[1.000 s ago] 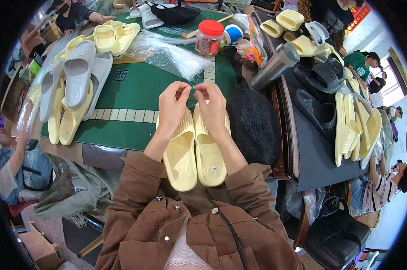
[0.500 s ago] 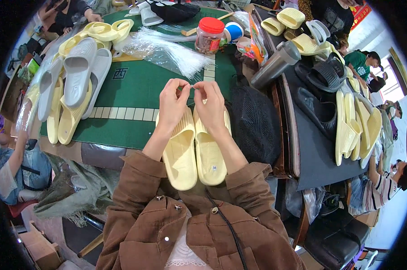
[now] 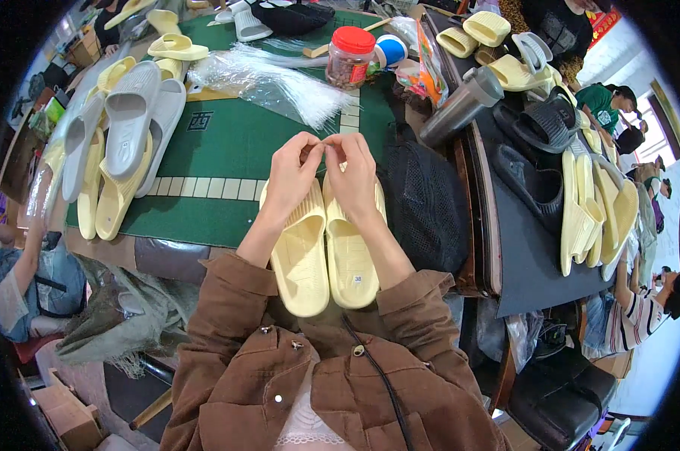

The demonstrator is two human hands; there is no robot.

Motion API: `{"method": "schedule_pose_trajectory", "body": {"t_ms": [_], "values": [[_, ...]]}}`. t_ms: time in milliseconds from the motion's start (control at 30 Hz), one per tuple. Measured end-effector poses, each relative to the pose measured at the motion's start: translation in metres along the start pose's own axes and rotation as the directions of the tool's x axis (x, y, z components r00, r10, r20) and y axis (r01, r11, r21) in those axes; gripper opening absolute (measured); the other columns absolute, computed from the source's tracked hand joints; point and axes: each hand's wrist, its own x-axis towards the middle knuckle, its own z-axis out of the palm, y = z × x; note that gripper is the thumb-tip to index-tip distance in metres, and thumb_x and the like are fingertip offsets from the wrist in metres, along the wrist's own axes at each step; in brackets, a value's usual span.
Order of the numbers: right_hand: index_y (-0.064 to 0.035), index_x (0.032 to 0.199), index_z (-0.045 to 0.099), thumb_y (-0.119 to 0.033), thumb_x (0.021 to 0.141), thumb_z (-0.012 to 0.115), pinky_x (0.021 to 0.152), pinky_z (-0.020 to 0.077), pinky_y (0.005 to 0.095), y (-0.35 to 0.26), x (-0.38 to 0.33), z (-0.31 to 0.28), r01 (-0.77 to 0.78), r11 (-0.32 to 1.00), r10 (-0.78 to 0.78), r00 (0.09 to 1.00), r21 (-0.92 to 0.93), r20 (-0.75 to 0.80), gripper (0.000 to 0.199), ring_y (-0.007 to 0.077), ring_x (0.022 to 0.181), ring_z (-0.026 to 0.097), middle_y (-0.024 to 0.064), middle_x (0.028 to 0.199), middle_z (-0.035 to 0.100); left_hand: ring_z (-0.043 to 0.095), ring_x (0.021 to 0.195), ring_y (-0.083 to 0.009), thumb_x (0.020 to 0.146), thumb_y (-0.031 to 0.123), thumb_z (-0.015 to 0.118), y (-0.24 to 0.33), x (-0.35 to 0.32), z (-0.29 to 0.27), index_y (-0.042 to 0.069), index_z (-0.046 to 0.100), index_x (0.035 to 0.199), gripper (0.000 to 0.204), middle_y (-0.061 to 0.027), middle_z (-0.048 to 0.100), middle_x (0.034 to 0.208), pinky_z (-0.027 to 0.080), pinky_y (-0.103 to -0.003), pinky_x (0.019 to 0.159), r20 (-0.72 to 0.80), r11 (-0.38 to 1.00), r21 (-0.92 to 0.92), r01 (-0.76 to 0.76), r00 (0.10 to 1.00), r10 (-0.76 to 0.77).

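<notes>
A pair of pale yellow slide slippers (image 3: 301,259) lies side by side in front of me, toes pointing away and heels at the table's near edge. Above their straps, my left hand (image 3: 295,169) and my right hand (image 3: 351,173) meet, each with thumb and forefinger pinched together. Fingertips of both hands touch or nearly touch. Whatever they pinch is too small and hidden to name. Just beyond lies a fanned bundle of thin clear plastic strands (image 3: 280,83) on a plastic bag.
Grey slippers (image 3: 133,113) and yellow ones are piled at left on the green mat (image 3: 227,154). A red-lidded jar (image 3: 350,60), a steel tumbler (image 3: 460,109) and a black mesh bag (image 3: 426,210) stand rightward. More slippers (image 3: 580,207) cover the dark right-hand table. Other people sit around.
My hands stay almost in place, fingertips drawn slightly closer together. At the far left, yellow slippers have been shifted off the pile, and one is now raised near the top edge.
</notes>
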Motion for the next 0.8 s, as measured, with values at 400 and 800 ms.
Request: {"method": "schedule_pose_trajectory", "body": {"t_ms": [400, 800], "values": [[0.0001, 0.096, 0.063, 0.002, 0.086, 0.061, 0.064, 0.0495, 0.0301, 0.0039, 0.0003, 0.0016, 0.021, 1.000, -0.022, 1.000, -0.022, -0.010, 0.010, 0.0202, 0.071, 0.061, 0.0107, 0.086, 0.059, 0.052, 0.064, -0.0081, 0.091, 0.008, 0.059, -0.0073, 0.0005, -0.0022, -0.003, 0.061, 0.094, 0.011, -0.0059, 0.061, 0.073, 0.045, -0.026, 0.060, 0.035, 0.998, -0.031, 0.058, 0.998, -0.057], [0.0005, 0.094, 0.058, 0.000, 0.087, 0.059, 0.068, 0.0493, 0.0370, 0.0017, -0.0004, 0.0004, -0.032, 0.999, 0.031, 0.999, 0.032, 0.032, 0.008, 0.0296, 0.076, 0.060, 0.0152, 0.088, 0.057, 0.057, 0.067, -0.0084, 0.088, 0.006, 0.062, -0.0066, 0.0000, -0.0030, -0.003, 0.062, 0.093, 0.011, -0.0060, 0.064, 0.076, 0.047, -0.026, 0.062, 0.057, 0.991, -0.009, 0.135, 0.989, -0.134]]}}
